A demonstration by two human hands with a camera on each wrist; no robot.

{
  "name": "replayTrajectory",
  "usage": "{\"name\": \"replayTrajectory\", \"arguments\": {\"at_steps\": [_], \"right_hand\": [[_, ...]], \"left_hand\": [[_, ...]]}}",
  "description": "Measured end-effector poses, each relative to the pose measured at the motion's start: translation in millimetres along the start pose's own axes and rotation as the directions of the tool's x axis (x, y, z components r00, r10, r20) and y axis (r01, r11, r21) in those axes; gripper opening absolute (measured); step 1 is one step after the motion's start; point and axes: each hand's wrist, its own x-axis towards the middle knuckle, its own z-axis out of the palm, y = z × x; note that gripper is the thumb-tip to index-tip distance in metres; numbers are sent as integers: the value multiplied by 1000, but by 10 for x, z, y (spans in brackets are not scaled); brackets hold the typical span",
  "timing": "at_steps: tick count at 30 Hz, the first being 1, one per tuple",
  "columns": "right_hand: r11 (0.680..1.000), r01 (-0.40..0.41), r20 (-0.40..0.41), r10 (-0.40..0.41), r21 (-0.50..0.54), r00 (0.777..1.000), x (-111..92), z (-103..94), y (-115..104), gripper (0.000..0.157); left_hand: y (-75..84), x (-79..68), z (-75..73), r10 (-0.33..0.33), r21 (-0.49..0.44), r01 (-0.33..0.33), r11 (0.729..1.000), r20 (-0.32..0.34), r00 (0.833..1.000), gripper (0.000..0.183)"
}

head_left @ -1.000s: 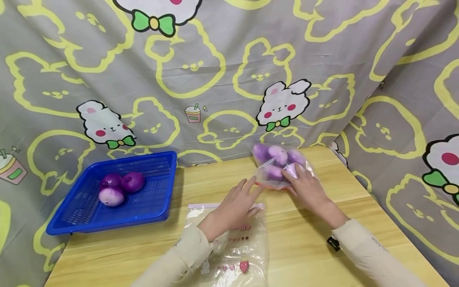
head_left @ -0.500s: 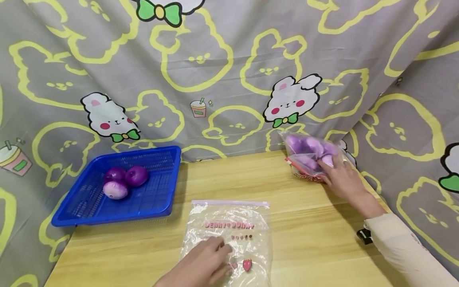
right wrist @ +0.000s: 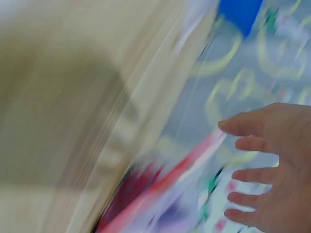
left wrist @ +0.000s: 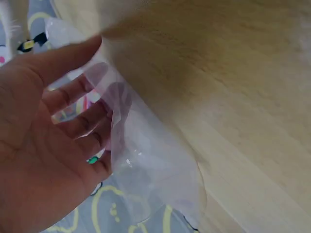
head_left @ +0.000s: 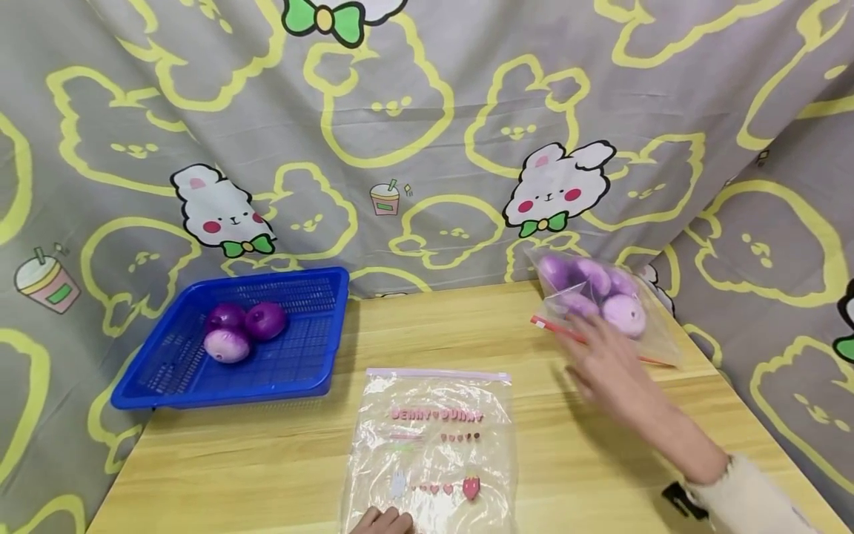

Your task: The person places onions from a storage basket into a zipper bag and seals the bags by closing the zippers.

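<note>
At the table's front edge, my left hand (head_left: 383, 521) touches the near end of a flat clear zip bag (head_left: 434, 445) printed with pink letters and a strawberry. In the left wrist view, the fingers of that left hand (left wrist: 53, 126) are loosely bent against the bag's plastic (left wrist: 150, 160), the thumb apart from them. My right hand (head_left: 610, 374), blurred, has its fingers spread beside the red zip of a filled bag (head_left: 650, 326) at the back right. Several purple onions (head_left: 623, 315) lie inside that bag. In the right wrist view, the right hand (right wrist: 272, 170) holds nothing.
A blue plastic basket (head_left: 287, 389) stands at the back left, with 3 purple onions (head_left: 267, 320) in it. A patterned grey curtain (head_left: 427, 96) hangs behind the wooden table (head_left: 253, 460). A small black object (head_left: 683, 500) is beside the right sleeve.
The filled bag moved to the right and back with my right hand, which has since drawn away from it. My left hand moved down along the flat bag to its near end.
</note>
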Motion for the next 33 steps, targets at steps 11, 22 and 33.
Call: {"name": "replayTrajectory", "arguments": {"at_steps": [11,22,33], "right_hand": [[873,298,111,-365,385,924,-206,-120,-1348,45],[862,-218,386,28,458,922,268,323,-876,41],[350,-665,582,321,660,747,641,908,-299,69]], "left_hand": [[-233,551,-355,93,-108,-71,992,214,972,26],[-226,705,-358,110,-164,-71,984,245,963,47],[-109,700,-269,60,-192,-49,980,52,997,43]]}}
